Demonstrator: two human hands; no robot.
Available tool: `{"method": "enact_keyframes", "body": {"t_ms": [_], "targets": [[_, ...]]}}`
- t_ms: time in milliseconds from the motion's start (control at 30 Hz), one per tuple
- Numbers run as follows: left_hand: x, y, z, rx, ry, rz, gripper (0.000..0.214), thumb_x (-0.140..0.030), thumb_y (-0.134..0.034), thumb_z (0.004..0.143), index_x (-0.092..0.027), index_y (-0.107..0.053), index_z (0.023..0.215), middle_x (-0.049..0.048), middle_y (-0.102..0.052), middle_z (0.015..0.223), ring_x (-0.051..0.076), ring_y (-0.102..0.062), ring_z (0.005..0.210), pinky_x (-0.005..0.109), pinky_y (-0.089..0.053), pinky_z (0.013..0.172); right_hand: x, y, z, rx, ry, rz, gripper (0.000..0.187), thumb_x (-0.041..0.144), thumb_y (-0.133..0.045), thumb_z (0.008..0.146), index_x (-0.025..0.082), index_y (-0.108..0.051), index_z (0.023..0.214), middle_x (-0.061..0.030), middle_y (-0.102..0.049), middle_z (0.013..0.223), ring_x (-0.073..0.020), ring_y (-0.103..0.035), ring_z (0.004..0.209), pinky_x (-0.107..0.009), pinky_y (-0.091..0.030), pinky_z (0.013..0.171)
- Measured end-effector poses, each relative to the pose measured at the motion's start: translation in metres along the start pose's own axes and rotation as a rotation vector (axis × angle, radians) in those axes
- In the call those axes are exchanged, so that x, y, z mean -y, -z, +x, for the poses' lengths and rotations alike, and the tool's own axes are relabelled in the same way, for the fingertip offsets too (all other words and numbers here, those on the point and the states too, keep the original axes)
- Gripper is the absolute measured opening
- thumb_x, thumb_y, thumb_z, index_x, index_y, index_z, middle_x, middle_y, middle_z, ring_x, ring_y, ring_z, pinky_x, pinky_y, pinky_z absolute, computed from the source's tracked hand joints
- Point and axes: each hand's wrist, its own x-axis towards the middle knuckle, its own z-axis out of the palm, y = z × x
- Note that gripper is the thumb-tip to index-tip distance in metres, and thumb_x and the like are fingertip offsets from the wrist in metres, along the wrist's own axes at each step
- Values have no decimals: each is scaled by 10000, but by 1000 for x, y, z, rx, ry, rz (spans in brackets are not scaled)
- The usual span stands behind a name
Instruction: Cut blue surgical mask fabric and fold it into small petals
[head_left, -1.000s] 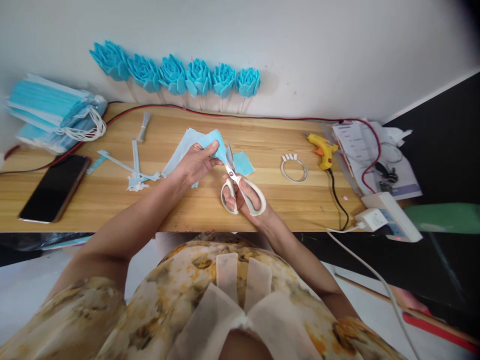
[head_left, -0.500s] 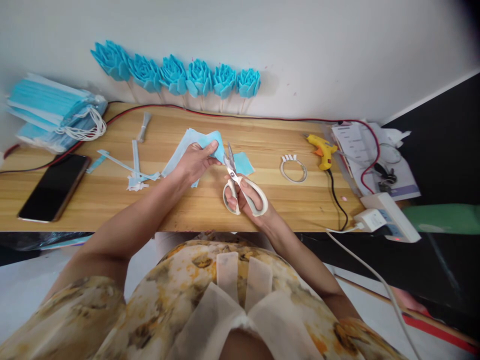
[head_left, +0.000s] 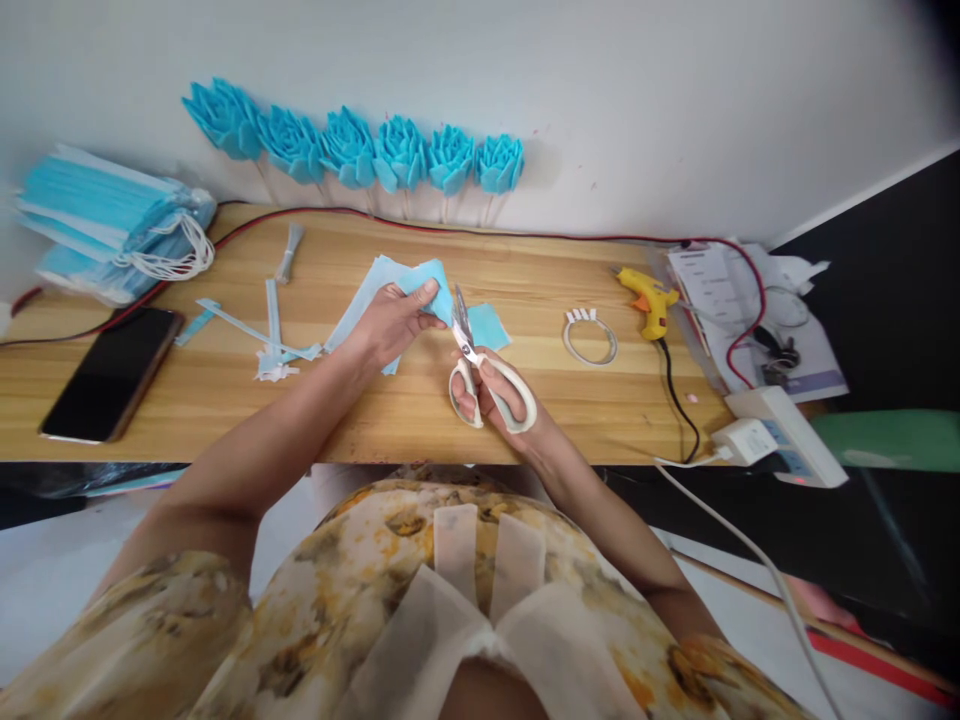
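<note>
Between the thumb and fingers of my left hand (head_left: pixel 394 322) a light blue sheet of mask fabric (head_left: pixel 427 278) is pinched. My right hand (head_left: pixel 491 395) has its fingers through the white handles of a pair of scissors (head_left: pixel 466 345). The scissor blades point up and away from me, a little apart, right at the sheet's right edge. Behind them a small blue fabric square (head_left: pixel 489 326) lies on the table. Paler fabric (head_left: pixel 360 298) spreads out under my left hand, partly hidden by it.
Blue fabric flowers on sticks (head_left: pixel 401 155) lean on the wall. Leftward are stacked face masks (head_left: pixel 90 215), a phone (head_left: pixel 112 375) and cut strips (head_left: pixel 272 320). At right sit a measuring-tape-like white loop (head_left: pixel 590 340), a yellow glue gun (head_left: pixel 649 300), papers (head_left: pixel 705 285) and a power strip (head_left: pixel 787 440).
Hands, fabric and scissors hold nearly the same pose. The whole view has shifted very slightly; nothing has been taken up or let go.
</note>
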Motion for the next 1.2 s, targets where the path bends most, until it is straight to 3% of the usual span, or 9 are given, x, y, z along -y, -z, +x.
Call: {"method": "enact_keyframes", "body": {"t_ms": [133, 333, 467, 667, 967, 1200], "targets": [[2, 1, 0, 56, 14, -6, 435, -427, -1001, 593, -139, -719, 756, 4, -739, 699, 124, -698, 616, 219, -590, 572, 0, 2, 2, -2, 10, -5, 520, 616, -748, 837, 212, -598, 1129, 12, -633, 797, -110, -492, 580, -257, -370, 496], [6, 0, -1, 124, 24, 45, 432, -478, -982, 611, -148, -724, 717, 11, -736, 671, 130, -692, 591, 229, -592, 581, 0, 5, 6, 14, 22, 11, 525, 612, -751, 842, 210, -592, 1140, 14, -643, 807, -106, -504, 595, -251, -390, 512], [5, -5, -4, 181, 38, 58, 412, -454, -987, 616, -138, -731, 685, 29, -741, 662, 130, -685, 580, 237, -598, 597, 3, 7, 11, 36, 45, 13, 478, 621, -742, 844, 213, -591, 1042, 9, -648, 816, -108, -511, 606, -259, -403, 525], [6, -3, -3, 167, 48, 74, 427, -473, -982, 618, -140, -721, 680, 37, -741, 656, 143, -692, 574, 240, -589, 579, 4, 7, 13, 20, 31, 28, 515, 634, -745, 823, 217, -608, 1094, 24, -618, 763, -104, -474, 575, -256, -379, 505], [6, -1, -1, 193, 33, 95, 446, -493, -978, 618, -125, -739, 701, 65, -757, 686, 154, -702, 593, 244, -581, 586, 5, -2, 8, -48, 12, 73, 606, 701, -782, 763, 208, -608, 1068, 56, -576, 658, -57, -348, 464, -217, -247, 425], [6, 0, -1, 185, 40, 107, 439, -502, -978, 610, -145, -730, 677, 36, -733, 641, 132, -674, 566, 228, -576, 576, 5, -7, 7, -84, 41, 34, 590, 699, -775, 770, 210, -605, 1051, 68, -560, 627, -45, -333, 425, -213, -227, 389]]}}
